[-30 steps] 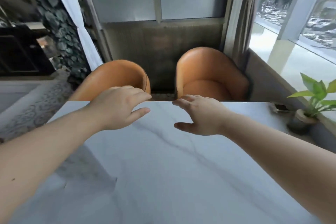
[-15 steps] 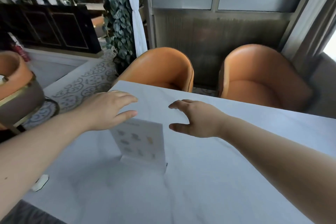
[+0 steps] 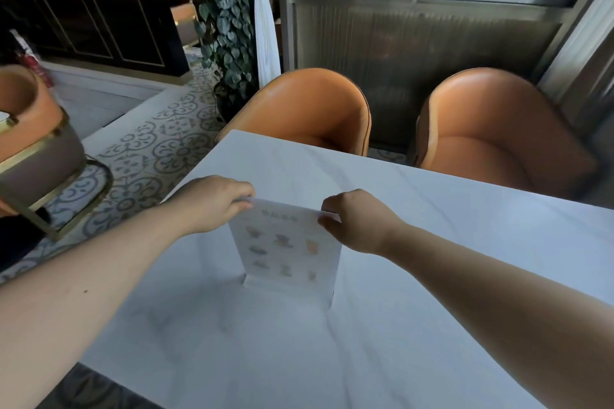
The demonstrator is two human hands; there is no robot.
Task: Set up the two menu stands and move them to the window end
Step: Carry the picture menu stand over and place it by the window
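Change: since the earlier frames we see both hands come down from an open hover onto the top edge of the upright clear acrylic menu stand with a pale printed card [image 3: 288,247]; our view has also swung left, away from the window.
Meaning for task: we judge that the first of the two stands is now in hand and ready to be lifted or slid; no second stand is visible, and the window end lies out of view to the right.
Left hand: the left hand [image 3: 212,201] reaches in from the left, knuckles up, its fingers curled over the stand's upper left corner.
Right hand: the right hand [image 3: 357,221] mirrors it at the upper right corner, wrist bent down, thumb on our side of the card and fingers behind.
Grip: we read both hands as closed in a pinch on the top edge of the stand.
Stand position: it stands upright on its base on the white marble-patterned tabletop [image 3: 432,276], near the left end, printed face toward us.
Surroundings: two orange leather tub chairs [image 3: 312,109] sit tucked in at the far side of the table.
Next move: we expect a carry rightward along the table.
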